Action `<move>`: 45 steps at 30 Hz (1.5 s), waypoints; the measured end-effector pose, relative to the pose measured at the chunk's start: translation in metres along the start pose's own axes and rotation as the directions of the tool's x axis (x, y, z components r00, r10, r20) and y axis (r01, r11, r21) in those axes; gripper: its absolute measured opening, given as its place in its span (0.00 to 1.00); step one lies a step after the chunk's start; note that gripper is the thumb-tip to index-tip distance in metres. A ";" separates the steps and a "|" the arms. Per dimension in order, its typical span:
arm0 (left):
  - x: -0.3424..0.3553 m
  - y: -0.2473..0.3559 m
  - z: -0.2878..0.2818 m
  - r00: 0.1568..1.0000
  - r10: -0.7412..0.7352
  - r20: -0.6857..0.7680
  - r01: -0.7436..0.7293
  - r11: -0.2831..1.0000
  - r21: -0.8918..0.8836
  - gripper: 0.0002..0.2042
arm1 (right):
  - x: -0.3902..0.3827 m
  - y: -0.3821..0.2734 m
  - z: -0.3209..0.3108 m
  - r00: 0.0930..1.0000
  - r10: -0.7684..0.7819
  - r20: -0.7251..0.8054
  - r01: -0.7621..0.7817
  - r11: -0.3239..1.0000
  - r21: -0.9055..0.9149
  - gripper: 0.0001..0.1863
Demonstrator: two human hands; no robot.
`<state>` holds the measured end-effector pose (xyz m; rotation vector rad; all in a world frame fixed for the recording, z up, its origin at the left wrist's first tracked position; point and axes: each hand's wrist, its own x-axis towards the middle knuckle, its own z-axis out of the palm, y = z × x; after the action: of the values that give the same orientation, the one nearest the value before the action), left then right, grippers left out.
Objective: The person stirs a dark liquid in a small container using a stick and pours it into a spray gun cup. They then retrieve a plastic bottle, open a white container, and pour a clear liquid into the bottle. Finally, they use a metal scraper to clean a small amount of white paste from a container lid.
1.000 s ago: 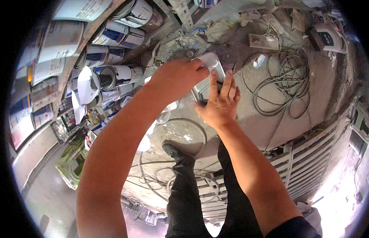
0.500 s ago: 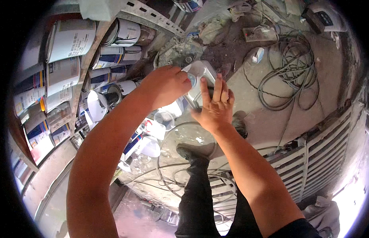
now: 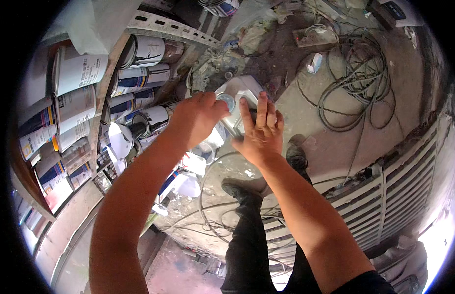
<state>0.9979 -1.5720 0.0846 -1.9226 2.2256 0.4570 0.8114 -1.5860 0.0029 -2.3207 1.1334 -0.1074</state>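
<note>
A silver-grey rectangular metal can (image 3: 248, 84) is in front of me, its top turned up toward me. On that top, at the left, is a round bluish see-through cap (image 3: 228, 101). My left hand (image 3: 194, 119) is closed at the cap's left edge, thumb against it and the other fingers curled and partly hidden. Across the can's right side lies my right hand (image 3: 263, 137), fingers stretched out and slightly apart, with the thumb toward the near edge. What is under the right palm is hidden.
Shelves (image 3: 106, 81) of paint cans (image 3: 73, 71) rise at the left. Below my left wrist are white cups (image 3: 186, 185) and containers. A coiled cable (image 3: 357, 83) lies on the floor at right, near a slatted grille (image 3: 384, 196). More hose loops run around my feet.
The view has shifted a little, so the shelves and floor sit differently in it. Both hands stay on the can, and the cap shows more clearly beside my left thumb.
</note>
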 end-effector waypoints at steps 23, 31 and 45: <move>0.012 -0.011 -0.018 0.942 0.331 0.059 -0.336 0.938 0.087 0.05 | -0.002 -0.002 0.003 0.998 -0.036 -0.045 0.035 0.999 -0.031 0.59; 0.013 0.013 0.000 0.761 -0.577 0.297 0.649 0.667 -0.365 0.10 | -0.002 -0.004 0.003 0.998 -0.035 -0.042 0.034 0.999 -0.019 0.57; -0.086 -0.064 0.136 0.731 -0.682 0.012 0.645 0.685 -0.339 0.13 | -0.001 -0.006 0.005 0.998 -0.060 -0.004 0.060 0.996 -0.073 0.56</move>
<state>1.0641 -1.4542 -0.0236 -2.7990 1.3642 0.6159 0.8164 -1.5800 0.0024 -2.4211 1.0877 -0.0970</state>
